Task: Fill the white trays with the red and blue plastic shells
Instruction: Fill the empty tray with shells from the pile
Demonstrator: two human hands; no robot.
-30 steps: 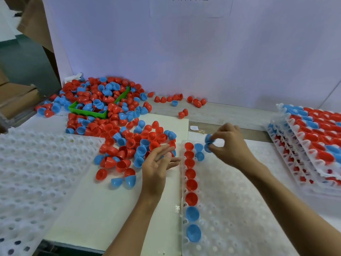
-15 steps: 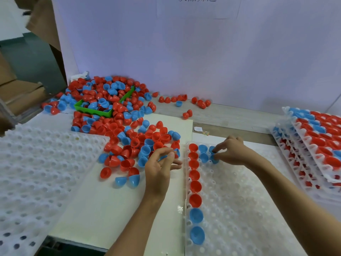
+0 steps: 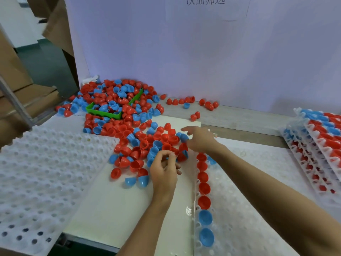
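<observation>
A big pile of red and blue shells [image 3: 140, 137] lies on a cream board [image 3: 114, 215]. To its right lies a white tray [image 3: 258, 191]. The tray's left column holds several red shells [image 3: 203, 188] and two blue shells [image 3: 205, 218] at the near end. A second-column blue shell [image 3: 212, 161] peeks out beside my right forearm. My right hand [image 3: 201, 139] reaches left over the pile's right edge, fingers loosely spread, holding nothing that I can see. My left hand [image 3: 164, 169] sits at the pile's near edge, fingertips pinched round a small blue shell.
An unfilled white tray [image 3: 46, 172] covers the left of the table. A green bin [image 3: 108, 113] is half buried in shells at the back. Stacked filled trays [image 3: 323, 145] stand at the right. Loose shells [image 3: 208, 105] line the pale wall behind.
My right hand left the top rows of the tray and moved left to the pile, now spread. My left hand stayed in place, fingers curling tighter.
</observation>
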